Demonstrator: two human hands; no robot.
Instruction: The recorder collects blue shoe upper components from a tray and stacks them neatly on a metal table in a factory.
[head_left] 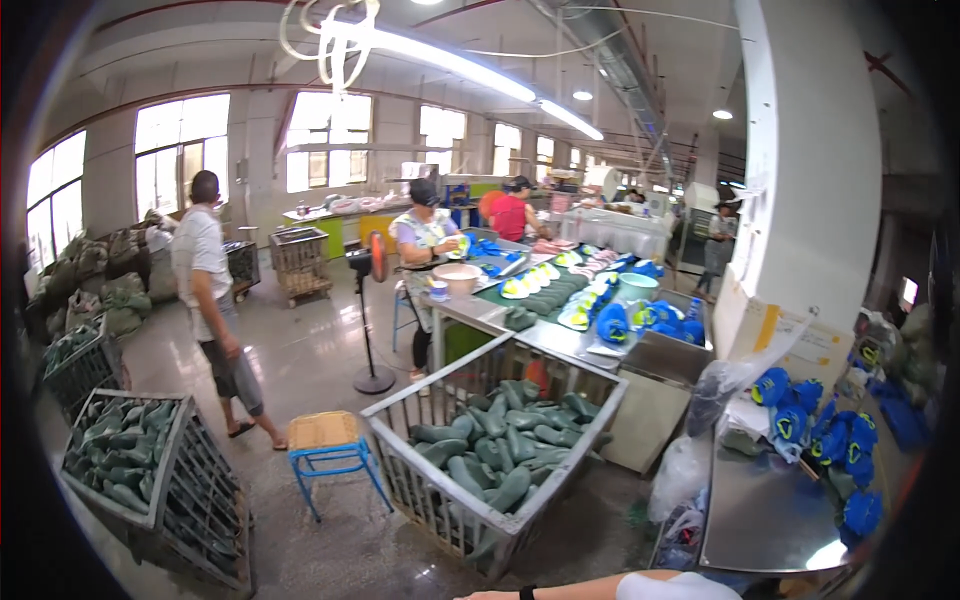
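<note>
A wire crate (500, 440) of green shoe lasts is sitting nearest the person's forearm (600, 587), its long axis running toward the conveyor table. Fingers are lying out of view, so I cannot tell. Rightward, a yellow-striped cardboard box (800, 345) is leaning against the pillar.

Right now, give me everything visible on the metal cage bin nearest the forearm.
The metal cage bin is a grey, open-topped rectangular crate with vertical bars on its sides and a flat top rail. It stands on the speckled floor, set at an angle to the view, and is about half full of dark green shoe lasts heaped loosely. Its far corner sits close to the workbench; a blue-framed stool stands apart on its left. Nobody touches it.
</note>
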